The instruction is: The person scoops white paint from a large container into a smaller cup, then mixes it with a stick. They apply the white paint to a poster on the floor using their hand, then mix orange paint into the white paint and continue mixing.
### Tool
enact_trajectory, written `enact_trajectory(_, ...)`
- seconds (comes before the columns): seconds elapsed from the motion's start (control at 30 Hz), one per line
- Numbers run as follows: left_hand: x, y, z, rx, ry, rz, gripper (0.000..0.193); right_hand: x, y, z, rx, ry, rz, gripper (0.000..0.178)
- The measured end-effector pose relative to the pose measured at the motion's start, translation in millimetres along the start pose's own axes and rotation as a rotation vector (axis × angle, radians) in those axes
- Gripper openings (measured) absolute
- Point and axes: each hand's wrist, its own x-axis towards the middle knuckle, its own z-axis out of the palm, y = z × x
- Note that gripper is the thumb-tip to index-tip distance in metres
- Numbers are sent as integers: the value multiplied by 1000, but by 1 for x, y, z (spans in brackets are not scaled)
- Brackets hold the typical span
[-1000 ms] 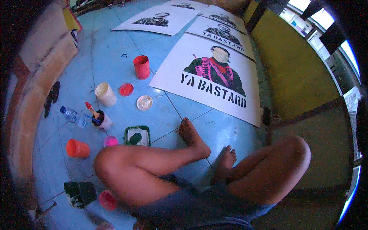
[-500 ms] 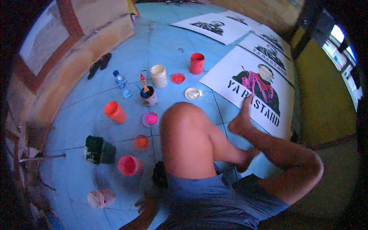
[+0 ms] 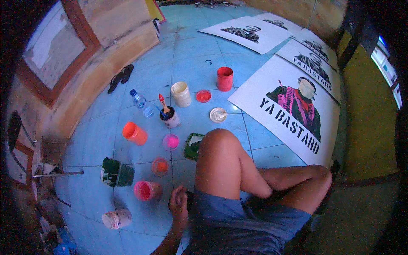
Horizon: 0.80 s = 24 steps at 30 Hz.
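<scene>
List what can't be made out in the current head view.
In the head view:
Right hand: not visible.
Left hand: too dim to tell whether it holds the dark object beside it.
Green-rimmed lid: right part hidden behind the left knee.

Left forearm (image 3: 171,238) enters from lower edge, slanting up and rightward. Left hand (image 3: 178,201) lies just beside left thigh (image 3: 217,176), fingers (image 3: 180,191) bent; grip unclear. Left knee (image 3: 220,138) raised; right leg (image 3: 304,187) folded, knee outward.
</scene>
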Motion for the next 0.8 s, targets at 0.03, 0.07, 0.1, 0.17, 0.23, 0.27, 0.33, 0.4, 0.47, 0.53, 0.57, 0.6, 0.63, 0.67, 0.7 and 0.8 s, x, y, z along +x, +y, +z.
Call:
enact_trajectory(0.03,24,22,25,-34,51,-10,42,4,11,4,7,20,34,20)
enact_trajectory(0.07,53,43,46,-43,47,58,41,6,20,7,21,43,69,20)
enact_trajectory(0.1,83,62,64,-49,42,124,40,9,29,10,29,62,104,20)
enact_trajectory(0.17,142,79,91,92,-17,169,41,11,45,13,36,93,181,20)
enact_trajectory(0.23,201,86,112,237,-103,213,42,12,56,15,39,123,244,21)
enact_trajectory(0.27,232,79,117,175,-133,150,47,15,57,15,35,131,262,21)
enact_trajectory(0.33,279,65,129,212,-194,92,62,22,59,15,20,142,298,21)
enact_trajectory(0.4,312,57,150,400,-276,97,80,24,63,11,-19,168,322,21)
enact_trajectory(0.47,337,35,163,603,-343,338,99,31,47,0,-91,221,295,21)
enact_trajectory(0.53,354,21,169,769,-399,484,113,50,10,-12,-165,330,176,21)
enact_trajectory(0.57,359,20,188,816,-452,526,117,61,-10,-19,-171,424,61,21)
enact_trajectory(0.6,363,20,199,874,-491,562,121,76,-43,-25,-143,485,-83,22)
enact_trajectory(0.63,367,20,197,929,-508,542,124,96,-87,-30,-96,513,-257,22)
enact_trajectory(0.67,370,19,198,984,-532,527,126,118,-140,-32,20,435,-388,22)
enact_trajectory(0.7,372,16,202,1030,-565,515,128,139,-201,-35,142,333,-496,22)
enact_trajectory(0.8,379,10,217,1042,-594,513,132,227,-301,8,299,185,-744,25)
